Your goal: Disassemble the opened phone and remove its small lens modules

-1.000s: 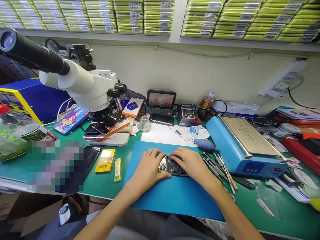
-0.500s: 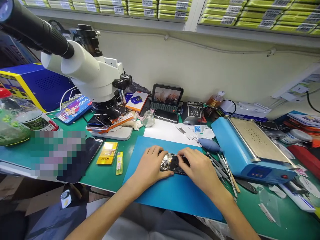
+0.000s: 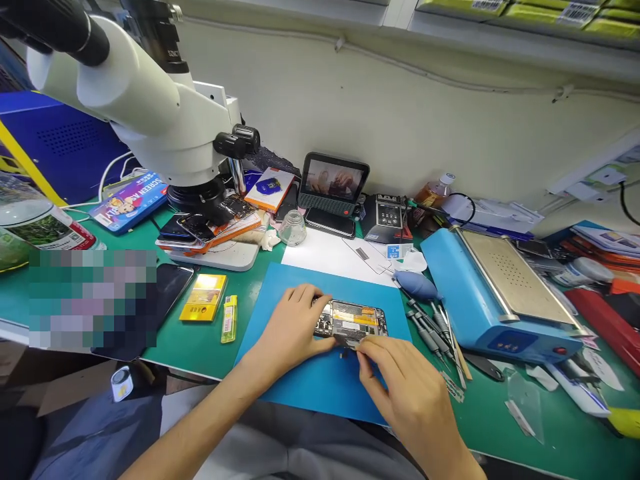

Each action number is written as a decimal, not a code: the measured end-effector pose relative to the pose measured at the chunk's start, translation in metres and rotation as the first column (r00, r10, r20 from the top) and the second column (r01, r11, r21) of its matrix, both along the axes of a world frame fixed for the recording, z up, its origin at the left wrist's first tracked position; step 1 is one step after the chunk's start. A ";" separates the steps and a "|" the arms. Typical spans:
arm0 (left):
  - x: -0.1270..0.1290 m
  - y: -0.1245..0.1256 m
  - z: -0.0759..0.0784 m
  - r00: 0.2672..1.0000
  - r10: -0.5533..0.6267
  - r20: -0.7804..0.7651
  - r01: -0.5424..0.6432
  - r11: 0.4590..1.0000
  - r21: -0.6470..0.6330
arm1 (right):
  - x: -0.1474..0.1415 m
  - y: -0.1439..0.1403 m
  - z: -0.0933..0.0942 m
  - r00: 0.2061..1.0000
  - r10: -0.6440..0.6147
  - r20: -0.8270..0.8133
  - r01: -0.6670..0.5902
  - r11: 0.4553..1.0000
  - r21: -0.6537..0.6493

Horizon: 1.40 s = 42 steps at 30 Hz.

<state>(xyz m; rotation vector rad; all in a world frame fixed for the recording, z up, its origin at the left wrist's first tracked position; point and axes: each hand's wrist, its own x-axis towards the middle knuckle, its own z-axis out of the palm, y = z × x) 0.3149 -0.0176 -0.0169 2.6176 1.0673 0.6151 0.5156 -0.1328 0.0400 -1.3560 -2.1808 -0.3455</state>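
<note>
An opened phone point(image 3: 357, 317) lies flat on a blue mat point(image 3: 300, 380), its circuit board and an orange-yellow inner part showing. My left hand point(image 3: 293, 327) grips the phone's left end and holds it down. My right hand point(image 3: 400, 387) sits at the phone's near edge, closer to me. Its thumb and forefinger are pinched on a small grey part right beside the phone's lower edge. Both forearms reach in from the bottom of the view.
A white microscope point(image 3: 140, 100) looms at the left over a stack of phones. A blue heating plate machine point(image 3: 495, 293) stands to the right, with screwdrivers and tweezers point(image 3: 430, 330) and an air blower point(image 3: 417, 285) beside the mat. A yellow box point(image 3: 204, 298) and lighter point(image 3: 229, 320) lie to the left.
My right hand has come off the top of the phone and drawn back toward me, pinching a small part. The phone's inside is now uncovered. The view has tilted down.
</note>
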 end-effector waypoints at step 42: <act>-0.018 0.002 0.011 0.992 -0.108 -0.060 0.105 0.993 -0.048 | 0.059 0.008 0.039 0.670 -0.459 -0.584 0.247 0.879 -0.409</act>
